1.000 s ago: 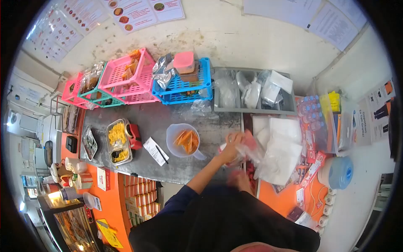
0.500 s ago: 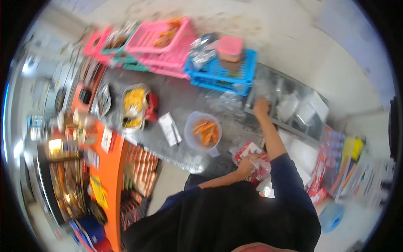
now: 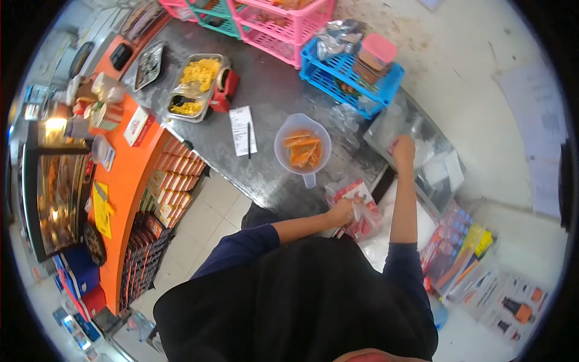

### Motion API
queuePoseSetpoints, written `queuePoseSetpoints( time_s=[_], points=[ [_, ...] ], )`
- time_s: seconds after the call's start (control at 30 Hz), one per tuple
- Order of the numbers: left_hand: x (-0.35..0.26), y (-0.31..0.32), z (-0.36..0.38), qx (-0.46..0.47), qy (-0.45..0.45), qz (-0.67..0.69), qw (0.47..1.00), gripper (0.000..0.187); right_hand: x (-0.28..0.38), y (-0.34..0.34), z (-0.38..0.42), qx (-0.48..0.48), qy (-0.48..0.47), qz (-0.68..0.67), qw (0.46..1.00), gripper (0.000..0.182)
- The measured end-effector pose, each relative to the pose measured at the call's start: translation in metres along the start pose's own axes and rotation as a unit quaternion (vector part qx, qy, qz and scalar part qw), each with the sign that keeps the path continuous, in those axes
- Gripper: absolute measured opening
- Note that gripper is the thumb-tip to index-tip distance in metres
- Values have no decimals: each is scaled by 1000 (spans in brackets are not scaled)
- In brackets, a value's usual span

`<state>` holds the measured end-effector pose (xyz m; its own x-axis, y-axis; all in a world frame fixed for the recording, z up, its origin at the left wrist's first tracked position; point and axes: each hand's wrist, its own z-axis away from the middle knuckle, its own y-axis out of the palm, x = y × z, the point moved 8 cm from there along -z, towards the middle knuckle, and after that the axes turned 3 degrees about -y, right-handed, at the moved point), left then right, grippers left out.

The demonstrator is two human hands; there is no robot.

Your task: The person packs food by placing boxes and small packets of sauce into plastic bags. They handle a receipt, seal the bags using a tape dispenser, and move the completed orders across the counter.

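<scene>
Head view, looking down over my own dark sleeves at the counter. My left hand [image 3: 342, 211] is closed on a clear plastic bag of red-and-white packets [image 3: 360, 212], which lies at the near edge of the grey counter [image 3: 271, 78], just right of the measuring jug; fingers curl over the bag's left end, and the grip looks firm. My right hand [image 3: 403, 146] is stretched far out to the grey tray [image 3: 443, 158] that holds clear plastic bags and white wrappers; the fingers are bent down onto something there, but I cannot tell whether they have closed on anything or what it is. The two hands are well apart, the right farther and to the right. The clear measuring jug [image 3: 302, 145] stands upright on the counter between my left hand and the blue basket, with orange strips inside it. The blue basket [image 3: 351, 71] sits beyond it against the wall, carrying a pink-lidded container [image 3: 376, 52] and crumpled foil bags. Left of the jug lies a white paper slip [image 3: 242, 129] with a dark pen across it. Farther left, a metal tray of yellow food [image 3: 198, 84] with a red object touching its right side. Pink baskets [image 3: 283, 21] line the far edge. An orange counter [image 3: 123, 175] runs along the left.
</scene>
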<state>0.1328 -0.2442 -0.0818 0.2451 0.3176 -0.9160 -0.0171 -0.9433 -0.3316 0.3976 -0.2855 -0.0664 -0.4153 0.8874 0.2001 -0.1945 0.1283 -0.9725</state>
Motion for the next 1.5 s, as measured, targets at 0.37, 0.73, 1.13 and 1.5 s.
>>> queuePoseSetpoints(
  time_s=[0.37, 0.73, 1.13, 1.5],
  points=[
    [82, 29, 10, -156, -352, 138, 913, 20, 17, 6, 256, -39, 132, -770, 623, 11],
    [33, 5, -25, 30, -329, 202, 922, 23, 16, 1, 302, -237, 77, -313, 916, 17],
    [-73, -3, -17, -85, 118, -379, 914, 38, 36, 45, 298, -451, 281, -471, 704, 36],
    [-29, -20, 1, -91, -189, -6, 978, 29, 26, 48, 309, -441, 269, -433, 738, 52]
  ],
)
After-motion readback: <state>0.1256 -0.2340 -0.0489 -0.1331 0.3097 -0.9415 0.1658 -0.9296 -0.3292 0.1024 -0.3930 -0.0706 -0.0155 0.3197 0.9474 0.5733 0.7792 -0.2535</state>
